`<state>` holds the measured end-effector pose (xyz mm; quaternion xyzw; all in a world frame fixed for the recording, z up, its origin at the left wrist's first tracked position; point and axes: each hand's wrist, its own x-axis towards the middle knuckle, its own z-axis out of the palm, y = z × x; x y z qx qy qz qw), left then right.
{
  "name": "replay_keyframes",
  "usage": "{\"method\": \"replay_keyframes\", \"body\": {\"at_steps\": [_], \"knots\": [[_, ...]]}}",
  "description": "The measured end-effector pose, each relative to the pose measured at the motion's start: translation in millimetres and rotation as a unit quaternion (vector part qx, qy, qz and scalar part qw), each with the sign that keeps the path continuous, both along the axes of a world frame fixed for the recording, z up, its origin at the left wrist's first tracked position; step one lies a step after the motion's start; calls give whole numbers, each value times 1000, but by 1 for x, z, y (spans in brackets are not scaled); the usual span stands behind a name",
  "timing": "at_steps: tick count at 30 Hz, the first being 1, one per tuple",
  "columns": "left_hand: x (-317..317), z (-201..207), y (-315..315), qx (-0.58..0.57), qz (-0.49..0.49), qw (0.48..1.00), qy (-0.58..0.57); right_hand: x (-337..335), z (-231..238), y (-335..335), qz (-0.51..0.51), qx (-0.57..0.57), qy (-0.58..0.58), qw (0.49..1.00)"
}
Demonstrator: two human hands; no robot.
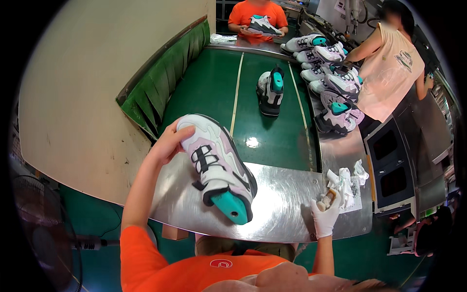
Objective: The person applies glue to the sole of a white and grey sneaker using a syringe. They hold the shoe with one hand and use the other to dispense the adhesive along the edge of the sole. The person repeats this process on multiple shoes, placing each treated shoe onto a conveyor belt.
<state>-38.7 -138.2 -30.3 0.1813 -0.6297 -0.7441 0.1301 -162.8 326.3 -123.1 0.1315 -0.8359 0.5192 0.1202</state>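
A white, lilac and black sneaker (217,160) with a turquoise shoe last in its opening is tilted over the steel tabletop (282,204), its toe pointing away from me. My bare left hand (170,142) grips it at the toe, thumb on the upper. My right hand (325,216), in a white glove, is at the right part of the steel top. Its fingers are closed around a small beige-brown lump (330,196), whose kind I cannot make out. Crumpled white cloths (345,184) lie right beside that hand.
Beyond the steel top runs a green conveyor belt (204,97) with another sneaker (271,92) on it. Several sneakers (335,82) are piled along the right ledge. One person (258,19) at the far end holds a sneaker; another (389,68) stands at right. Green flaps (165,73) line the left wall.
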Motion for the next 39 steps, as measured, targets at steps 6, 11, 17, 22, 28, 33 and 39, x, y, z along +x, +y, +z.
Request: {"method": "replay_keyframes", "body": {"at_steps": [6,11,17,22,28,33,39], "knots": [[-2,17,18,-100,50,993,37,3,4,2,-47,-11,-81,996],[-31,31,1,-108,165,980,31,2,-1,13,-56,22,-51,997],[-36,-15,-96,59,372,924,67,15,6,6,-11,43,17,999],[-71,-73,-142,221,492,834,111,12,-14,15,-55,58,46,996],[-104,-113,-165,294,637,699,139,6,-6,10,-119,33,38,992],[-91,-134,-211,256,585,760,121,4,-5,9,-99,-6,-20,995],[-33,-158,-172,175,393,902,42,5,-11,16,-101,-41,-64,992]]}}
